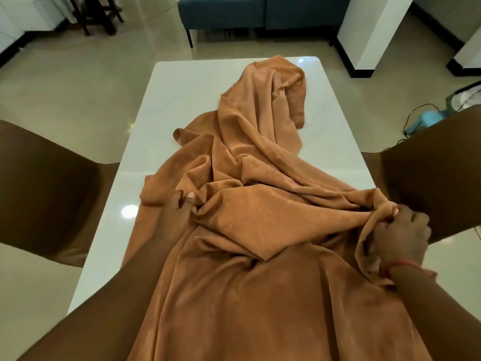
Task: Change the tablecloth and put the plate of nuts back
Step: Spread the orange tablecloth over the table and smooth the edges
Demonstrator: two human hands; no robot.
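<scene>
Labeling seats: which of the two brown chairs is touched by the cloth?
The chair on the right: the orange tablecloth bunched in the right hand lies against its edge. The chair on the left stands apart from the cloth, with bare white table between.

Both hands (179, 207) (398, 235) apparently clenched, gripping.

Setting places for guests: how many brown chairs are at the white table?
2: one brown chair at the table's left side, one brown chair at its right. Others may sit out of view.
</scene>
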